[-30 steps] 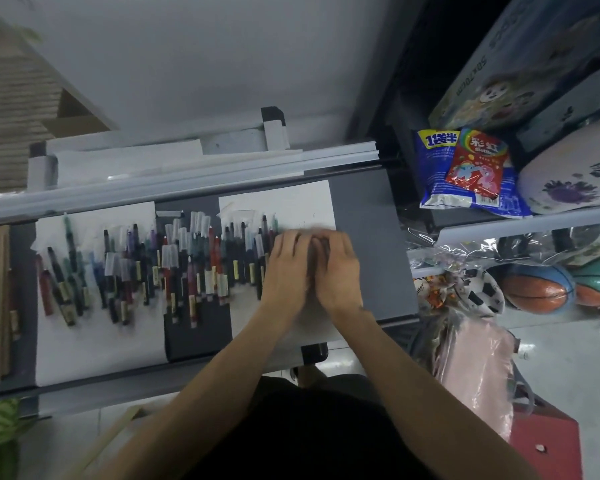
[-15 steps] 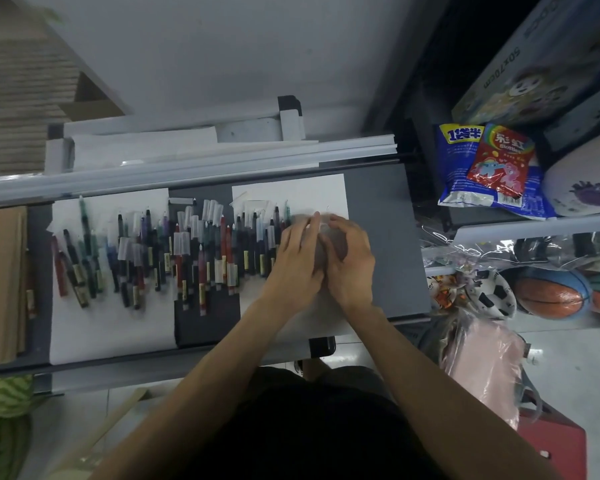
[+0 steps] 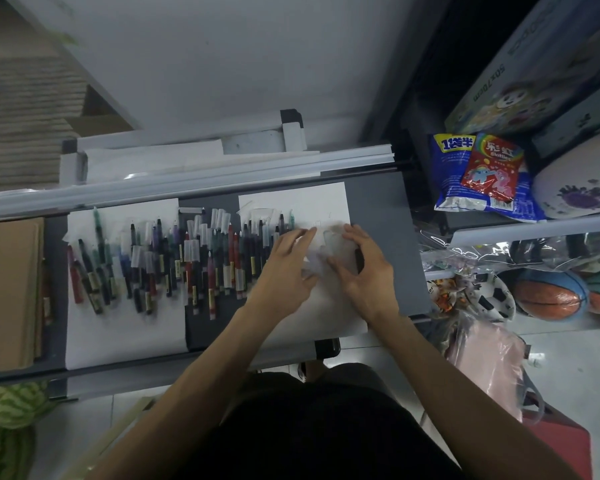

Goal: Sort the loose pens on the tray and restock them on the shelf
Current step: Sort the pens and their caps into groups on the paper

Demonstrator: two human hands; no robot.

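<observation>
a red skittles packet lies on top of a blue snack bag at the right, with a cartoon-printed box higher in view. lower down, a basketball sits near a black-and-white ball, with a pink bag below them. a brown cardboard stack lies at the far left, above a watermelon-striped ball.

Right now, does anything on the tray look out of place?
Yes. The pens lie in an overlapping heap across the tray, leftmost ones askew, and crumpled clear plastic sits on the right paper sheet.
</observation>
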